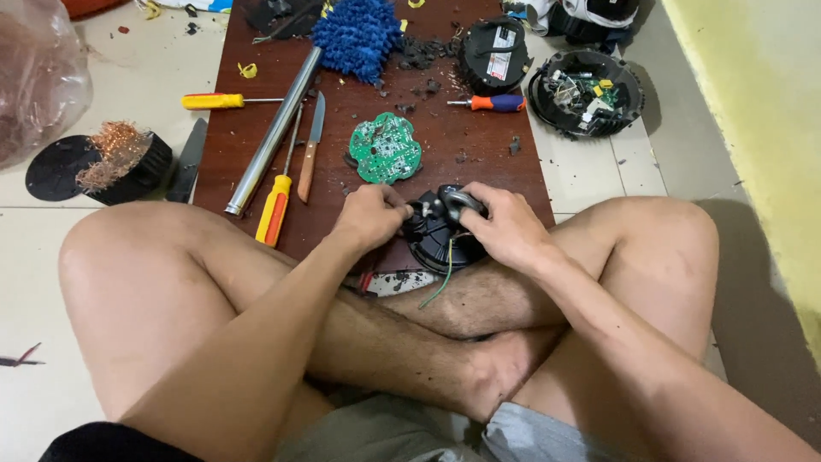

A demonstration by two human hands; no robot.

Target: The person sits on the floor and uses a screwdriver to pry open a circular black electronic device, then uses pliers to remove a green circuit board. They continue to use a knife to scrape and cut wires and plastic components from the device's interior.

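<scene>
I sit cross-legged on the floor with a dark wooden board (479, 145) in front of me. Both hands grip a round black motor housing (440, 239) at the board's near edge. My left hand (369, 216) pinches its left side. My right hand (505, 227) closes over its top right, next to a grey part. A green wire (446, 275) hangs down from the housing onto my shin. Just beyond my hands lies a green flower-shaped circuit board (386, 148).
On the board lie a metal tube (272, 133), a knife (310, 150), yellow-handled screwdrivers (275, 208) (214, 101), an orange-and-blue screwdriver (496, 103), a blue duster (357, 36) and another black housing (493, 55). An opened housing (586, 92) sits right, copper wire (115, 154) left.
</scene>
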